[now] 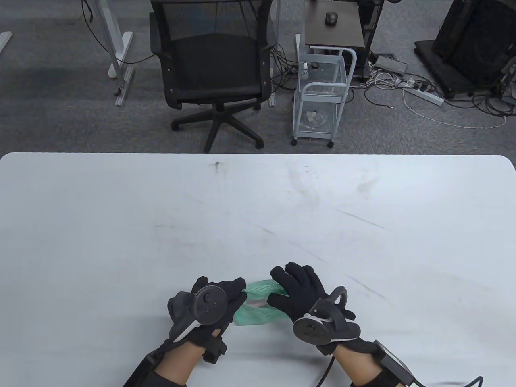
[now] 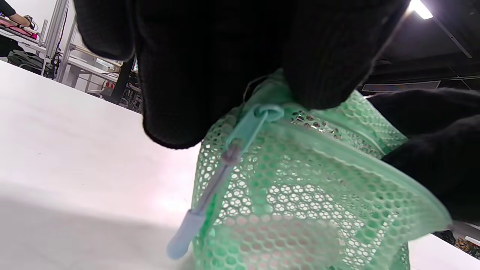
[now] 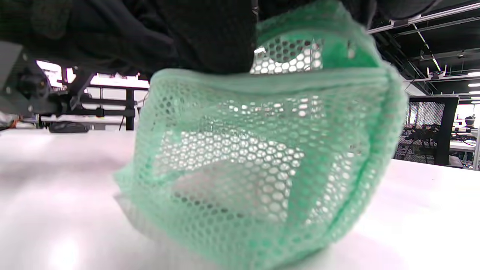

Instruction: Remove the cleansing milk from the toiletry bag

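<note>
A green mesh toiletry bag [image 1: 258, 308] lies on the white table [image 1: 258, 209] near the front edge, between my two hands. My left hand [image 1: 219, 300] grips the bag's left end; in the left wrist view its fingers [image 2: 210, 75] hold the top edge by the pale blue zipper pull [image 2: 210, 191]. My right hand [image 1: 296, 292] holds the bag's right end, fingers on its top edge [image 3: 210, 41]. A pale pinkish-white item, likely the cleansing milk [image 3: 225, 187], shows dimly through the mesh [image 2: 285, 232] inside the bag.
Beyond the table's far edge stand a black office chair [image 1: 213, 68] and a white wire cart [image 1: 322, 96] on the grey carpet.
</note>
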{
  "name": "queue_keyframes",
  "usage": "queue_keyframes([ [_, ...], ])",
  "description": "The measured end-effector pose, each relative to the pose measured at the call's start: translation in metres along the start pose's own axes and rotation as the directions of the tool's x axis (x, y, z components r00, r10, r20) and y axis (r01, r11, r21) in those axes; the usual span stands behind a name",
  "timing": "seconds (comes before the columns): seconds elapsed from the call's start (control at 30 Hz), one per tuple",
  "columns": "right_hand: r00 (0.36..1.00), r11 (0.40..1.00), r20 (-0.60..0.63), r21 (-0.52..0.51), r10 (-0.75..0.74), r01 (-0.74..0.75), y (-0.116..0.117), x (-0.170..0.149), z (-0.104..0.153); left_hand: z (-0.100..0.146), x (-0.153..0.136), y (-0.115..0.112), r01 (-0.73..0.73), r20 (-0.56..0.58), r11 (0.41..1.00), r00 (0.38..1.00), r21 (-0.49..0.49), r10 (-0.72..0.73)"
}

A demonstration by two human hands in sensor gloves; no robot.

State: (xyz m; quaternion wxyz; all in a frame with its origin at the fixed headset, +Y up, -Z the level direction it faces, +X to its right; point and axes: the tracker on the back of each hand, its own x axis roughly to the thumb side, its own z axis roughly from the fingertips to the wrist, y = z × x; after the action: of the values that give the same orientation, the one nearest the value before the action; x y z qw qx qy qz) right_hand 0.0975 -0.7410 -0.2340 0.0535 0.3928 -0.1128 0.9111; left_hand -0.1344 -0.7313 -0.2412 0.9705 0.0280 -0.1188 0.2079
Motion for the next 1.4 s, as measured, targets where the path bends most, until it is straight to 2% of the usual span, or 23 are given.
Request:
queue_keyframes([
  [0.27,0.983,0.975,0.003,0.127,0.181,-0.18,0.014,0.009,-0.009,0.0,0.0,-0.001,-0.004,-0.004,1.0,1.0,-0.01,0.004],
  [0.43,0.973,0.947,0.006,0.226,0.231,-0.226,0.023,0.011,-0.014,0.0,0.001,-0.002,-0.001,0.002,1.0,1.0,-0.019,0.001],
  [0.83,0.978,0.911,-0.055,0.376,0.203,-0.168,0.039,-0.001,-0.023,-0.002,0.005,-0.007,0.014,0.015,0.998,1.0,-0.055,-0.013],
  [1.4,0.979,0.928,-0.107,0.351,0.171,-0.124,0.053,-0.011,-0.024,-0.001,0.006,-0.007,0.026,0.02,0.999,0.999,-0.043,-0.026],
])
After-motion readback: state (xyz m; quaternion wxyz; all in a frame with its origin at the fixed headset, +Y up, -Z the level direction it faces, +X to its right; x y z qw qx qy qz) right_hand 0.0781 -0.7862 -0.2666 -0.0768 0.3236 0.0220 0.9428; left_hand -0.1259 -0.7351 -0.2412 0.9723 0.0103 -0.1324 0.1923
